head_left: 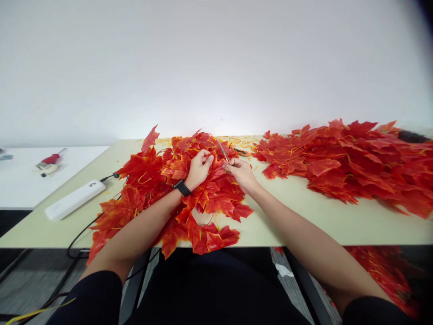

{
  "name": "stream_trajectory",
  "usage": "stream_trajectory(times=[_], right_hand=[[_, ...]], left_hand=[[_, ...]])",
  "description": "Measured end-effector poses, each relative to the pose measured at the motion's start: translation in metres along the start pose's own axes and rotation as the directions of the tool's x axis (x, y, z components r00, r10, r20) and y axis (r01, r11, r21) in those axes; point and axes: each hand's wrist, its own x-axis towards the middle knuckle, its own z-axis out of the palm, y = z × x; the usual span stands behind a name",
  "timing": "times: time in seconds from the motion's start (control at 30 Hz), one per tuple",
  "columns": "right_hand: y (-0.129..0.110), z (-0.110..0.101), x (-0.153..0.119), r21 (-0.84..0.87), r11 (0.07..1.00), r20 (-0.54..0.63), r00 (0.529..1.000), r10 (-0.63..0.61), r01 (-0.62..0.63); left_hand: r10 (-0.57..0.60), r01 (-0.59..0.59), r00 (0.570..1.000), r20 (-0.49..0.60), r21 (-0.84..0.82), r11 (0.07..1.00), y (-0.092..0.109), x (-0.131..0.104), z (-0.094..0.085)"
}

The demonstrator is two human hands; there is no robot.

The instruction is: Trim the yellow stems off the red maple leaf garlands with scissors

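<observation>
A heap of red-orange artificial maple leaves (216, 198) with yellow edges and thin stems lies in front of me, partly over the table's front edge. My left hand (199, 169) is above the heap, thumb pressed to curled fingers; whatever it pinches is hidden among the leaves. Just to its right, my right hand (241, 172) is closed around a slim silvery tool (223, 151) that points up and away to the left. Its exact kind cannot be made out. Leaves fill the gap between both hands.
A larger pile of maple leaves (348, 162) covers the table's right side. Yellow scraps (246, 142) and a dark-handled object (241, 152) lie behind the hands. At left are a white power strip (76, 198) with a black cable and a red-and-white item (50, 163). More leaves (379, 271) lie below.
</observation>
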Motion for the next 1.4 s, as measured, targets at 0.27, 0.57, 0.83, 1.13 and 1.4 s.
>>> stream_trajectory(times=[0.27,0.57,0.83,1.13,1.4], right_hand=[[0.0,0.0,0.001,-0.104,0.994,-0.039,0.999,-0.016,0.012],[-0.033,-0.022,-0.001,-0.462,0.886,0.147,0.989,0.033,0.039],[-0.043,-0.04,0.001,-0.719,0.676,0.235,0.972,0.021,0.159],[-0.043,-0.046,0.004,-0.771,0.623,0.23,0.97,0.079,0.132],[-0.043,-0.044,0.003,-0.726,0.672,0.276,0.957,0.087,0.149]], left_hand=[[-0.128,0.136,0.98,0.152,-0.043,0.99,0.008,0.005,-0.008],[-0.087,0.089,0.996,0.029,-0.046,0.995,0.002,0.009,-0.01],[-0.049,0.047,0.998,-0.047,-0.046,0.998,0.0,0.008,-0.01],[-0.06,0.047,0.996,-0.065,-0.189,0.981,0.001,0.009,-0.009],[-0.093,0.098,0.995,0.03,-0.222,0.97,0.006,0.006,-0.009]])
